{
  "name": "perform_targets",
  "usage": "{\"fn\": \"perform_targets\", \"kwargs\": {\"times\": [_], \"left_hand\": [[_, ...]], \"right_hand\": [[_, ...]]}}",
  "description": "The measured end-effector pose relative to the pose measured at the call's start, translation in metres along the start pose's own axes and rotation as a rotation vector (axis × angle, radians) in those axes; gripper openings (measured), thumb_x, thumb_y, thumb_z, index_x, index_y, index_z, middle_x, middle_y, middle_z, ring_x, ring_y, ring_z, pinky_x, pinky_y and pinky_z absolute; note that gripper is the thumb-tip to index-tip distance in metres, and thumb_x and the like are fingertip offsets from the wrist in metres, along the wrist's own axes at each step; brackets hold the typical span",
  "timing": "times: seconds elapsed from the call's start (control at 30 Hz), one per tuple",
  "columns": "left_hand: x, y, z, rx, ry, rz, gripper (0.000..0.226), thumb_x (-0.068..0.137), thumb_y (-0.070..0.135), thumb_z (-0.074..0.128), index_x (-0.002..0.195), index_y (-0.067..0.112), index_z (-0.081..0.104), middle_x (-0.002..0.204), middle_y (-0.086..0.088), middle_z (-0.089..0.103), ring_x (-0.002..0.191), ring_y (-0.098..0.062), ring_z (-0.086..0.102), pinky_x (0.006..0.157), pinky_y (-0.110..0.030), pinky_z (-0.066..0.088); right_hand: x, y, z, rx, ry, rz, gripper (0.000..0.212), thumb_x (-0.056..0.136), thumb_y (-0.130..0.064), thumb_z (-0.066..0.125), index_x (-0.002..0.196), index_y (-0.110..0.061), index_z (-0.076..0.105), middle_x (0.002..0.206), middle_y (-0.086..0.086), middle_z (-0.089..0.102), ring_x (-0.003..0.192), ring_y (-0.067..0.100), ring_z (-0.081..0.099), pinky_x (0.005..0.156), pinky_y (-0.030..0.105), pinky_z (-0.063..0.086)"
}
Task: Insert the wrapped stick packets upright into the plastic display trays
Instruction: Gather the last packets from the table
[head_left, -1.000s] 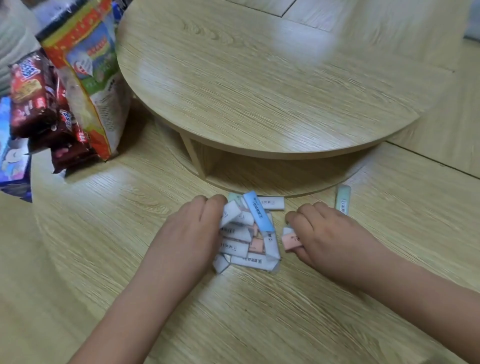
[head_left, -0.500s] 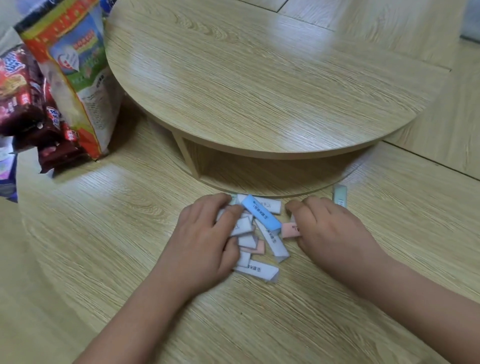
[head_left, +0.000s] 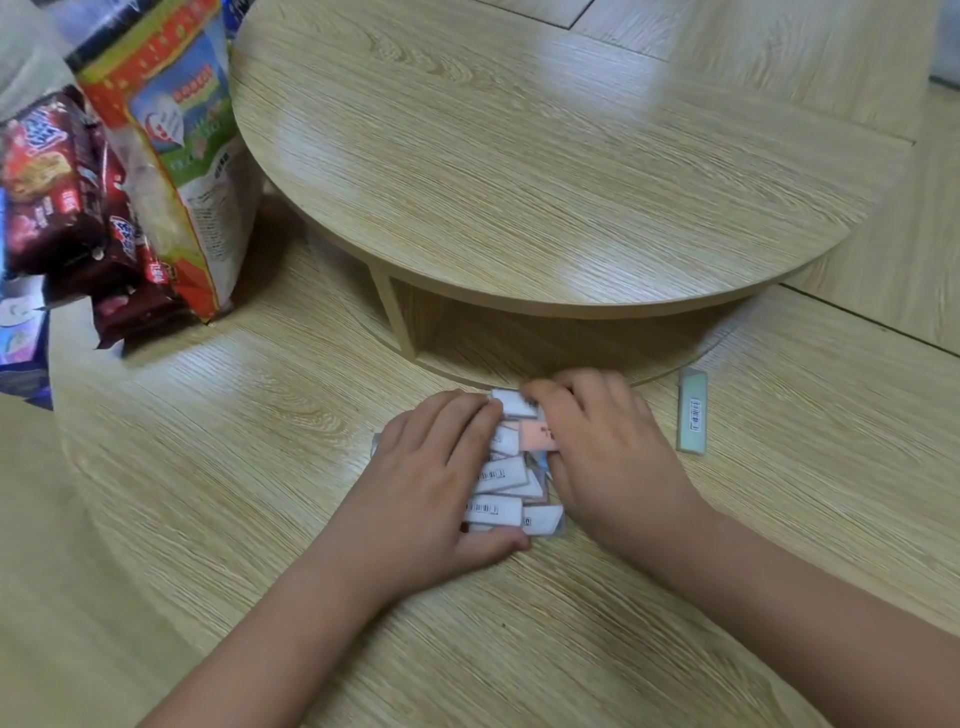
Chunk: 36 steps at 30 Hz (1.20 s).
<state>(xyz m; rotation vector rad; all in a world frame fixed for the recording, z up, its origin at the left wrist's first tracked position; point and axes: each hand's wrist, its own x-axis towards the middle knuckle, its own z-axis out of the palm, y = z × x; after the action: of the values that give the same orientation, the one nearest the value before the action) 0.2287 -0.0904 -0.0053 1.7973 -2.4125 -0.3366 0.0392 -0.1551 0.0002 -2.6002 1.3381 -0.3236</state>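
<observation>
**Both hands round the pile, no tray in view**

You had the pile of packets (head_left: 501, 475) trapped between your hands on the wooden board (head_left: 249, 467), just in front of the raised round shelf (head_left: 519, 156). From your left hand (head_left: 441, 483) the pile lay at 3 o'clock. From your right hand (head_left: 613, 462) it lay at 9 o'clock. Both hands were touching it, so neither was nearer.

Your left hand cupped the pile, with its fingers draped over the left side and the thumb hooked round the near end. Your right hand was blurred, but its fingers looked curled over the far end and the right side.

The packets were lying flat and overlapping, and none stood upright. Most of their long axes ran roughly 9 to 3, with a slight tilt. They were small wrapped rectangles, mostly white with printed barcodes. A pink packet (head_left: 535, 435) sat near the top of the pile, against your right hand.

One stray packet (head_left: 692, 415), pale green, lay apart from the rest at about 2 o'clock from your right hand, its long axis running 12 to 6. That hand was the nearer one for picking it up.

No display tray showed anywhere, so the task looked barely begun. The bundle would need turning on end before any packet could be inserted. Snack bags (head_left: 171, 145) stood well away at 10 o'clock.
</observation>
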Motion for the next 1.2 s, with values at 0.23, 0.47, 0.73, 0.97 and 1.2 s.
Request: {"fn": "perform_targets", "kwargs": {"times": [0.23, 0.47, 0.73, 0.97, 1.2], "left_hand": [[0.001, -0.003, -0.002, 0.004, -0.018, 0.030, 0.094, 0.075, 0.077, 0.053, 0.141, 0.010, 0.045, 0.149, -0.008, 0.040, 0.140, -0.026, 0.034, 0.109, -0.038, 0.022], [0.000, 0.002, -0.004, 0.014, -0.016, 0.017, 0.100, 0.073, 0.073, 0.053, 0.147, 0.007, 0.038, 0.142, -0.008, 0.043, 0.137, -0.027, 0.036, 0.107, -0.041, 0.028], [0.001, 0.008, -0.007, 0.056, -0.048, 0.001, 0.091, 0.069, 0.069, 0.056, 0.140, 0.012, 0.050, 0.146, -0.010, 0.044, 0.133, -0.031, 0.039, 0.099, -0.047, 0.040], [-0.006, 0.012, 0.001, 0.029, 0.095, -0.041, 0.058, 0.069, 0.043, 0.062, 0.116, 0.009, 0.061, 0.115, -0.009, 0.055, 0.103, -0.030, 0.053, 0.078, -0.044, 0.049], [0.009, 0.014, -0.004, 0.025, 0.032, -0.165, 0.065, 0.059, 0.043, 0.079, 0.114, 0.013, 0.062, 0.106, -0.007, 0.057, 0.094, -0.030, 0.056, 0.073, -0.043, 0.052]], "right_hand": [[-0.012, 0.010, -0.004, 0.017, -0.044, -0.037, 0.048, 0.088, -0.038, 0.046, 0.129, -0.015, 0.055, 0.120, 0.003, 0.055, 0.105, 0.025, 0.052, 0.087, 0.045, 0.047], [-0.017, 0.021, -0.009, -0.075, -0.132, -0.082, 0.058, 0.087, -0.058, 0.045, 0.125, -0.016, 0.059, 0.115, 0.000, 0.057, 0.101, 0.023, 0.055, 0.083, 0.041, 0.049], [-0.030, 0.026, -0.010, -0.064, -0.075, -0.044, 0.055, 0.093, -0.051, 0.039, 0.128, -0.014, 0.057, 0.120, 0.004, 0.055, 0.102, 0.026, 0.054, 0.083, 0.041, 0.046], [-0.028, 0.025, -0.012, -0.126, -0.149, -0.069, 0.073, 0.079, -0.069, 0.048, 0.130, -0.017, 0.057, 0.119, 0.001, 0.054, 0.105, 0.023, 0.051, 0.085, 0.041, 0.046], [-0.028, 0.025, -0.013, -0.145, -0.129, -0.058, 0.068, 0.077, -0.074, 0.049, 0.114, -0.018, 0.062, 0.106, 0.000, 0.056, 0.094, 0.021, 0.053, 0.076, 0.040, 0.050]]}}
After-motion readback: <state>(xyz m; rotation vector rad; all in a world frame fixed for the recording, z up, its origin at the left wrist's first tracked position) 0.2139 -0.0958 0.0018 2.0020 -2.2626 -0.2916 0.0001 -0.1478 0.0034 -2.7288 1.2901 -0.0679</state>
